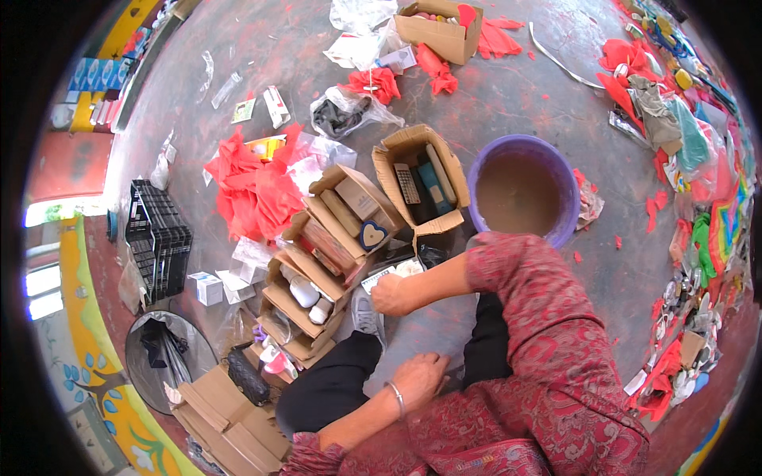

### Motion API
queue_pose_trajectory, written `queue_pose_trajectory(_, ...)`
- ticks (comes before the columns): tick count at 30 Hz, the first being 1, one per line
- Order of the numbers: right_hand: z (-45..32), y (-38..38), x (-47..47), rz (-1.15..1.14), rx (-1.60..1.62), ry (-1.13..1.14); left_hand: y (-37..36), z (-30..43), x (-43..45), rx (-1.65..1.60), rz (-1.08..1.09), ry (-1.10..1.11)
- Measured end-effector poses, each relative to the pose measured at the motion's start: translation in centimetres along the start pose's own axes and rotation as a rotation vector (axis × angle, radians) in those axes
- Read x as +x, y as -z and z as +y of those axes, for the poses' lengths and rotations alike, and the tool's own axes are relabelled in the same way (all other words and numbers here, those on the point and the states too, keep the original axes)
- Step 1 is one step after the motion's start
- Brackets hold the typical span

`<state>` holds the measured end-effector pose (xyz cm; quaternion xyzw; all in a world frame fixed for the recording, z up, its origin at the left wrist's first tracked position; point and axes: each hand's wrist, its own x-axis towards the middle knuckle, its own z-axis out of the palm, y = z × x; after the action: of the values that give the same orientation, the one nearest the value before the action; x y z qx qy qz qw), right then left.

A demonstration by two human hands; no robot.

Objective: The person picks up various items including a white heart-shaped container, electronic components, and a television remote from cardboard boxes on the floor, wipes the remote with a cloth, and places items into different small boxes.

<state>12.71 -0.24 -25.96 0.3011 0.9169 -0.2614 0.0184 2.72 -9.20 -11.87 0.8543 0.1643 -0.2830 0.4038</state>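
My right hand (393, 296) is curled beside a white printed piece (378, 278) and overlaps its lower edge. Whether the fingers grip it is hidden. A crumpled white item (409, 268) lies just past the wrist. My left hand (418, 379), with a metal bangle (396, 398) above the wrist, is bent low between my knees; its fingertips are hidden. Ahead of the hands, an open cardboard box (437, 227) holds a calculator-like keypad (407, 184) and a teal item (436, 189). Another carton (360, 256) contains brown boxes and a dark heart-shaped piece (373, 235).
A purple tub (575, 202) of murky water stands right of the boxes. More cartons hold white bottles (303, 293). Red scraps (256, 190), a black crate (158, 238) and a wire-mesh bin (205, 342) are on the left. Mixed clutter (696, 137) lines the right.
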Motion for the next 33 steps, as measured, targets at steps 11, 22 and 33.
queue_pose_trajectory(11, 1.6, 1.7, -0.3, 0.063, -0.005, 0.022, 0.2, -0.4, 0.0, 0.001, -0.001, 0.017)
queue_pose_trajectory(22, 19.2, 5.5, -7.3, 0.484, 0.548, -1.189, -0.6, -0.5, 0.0, 0.027, -0.02, 0.035)
queue_pose_trajectory(33, 26.0, 0.2, -6.4, 0.329, 0.641, -0.991, -0.3, -0.8, 0.2, -0.044, -0.081, 0.073)
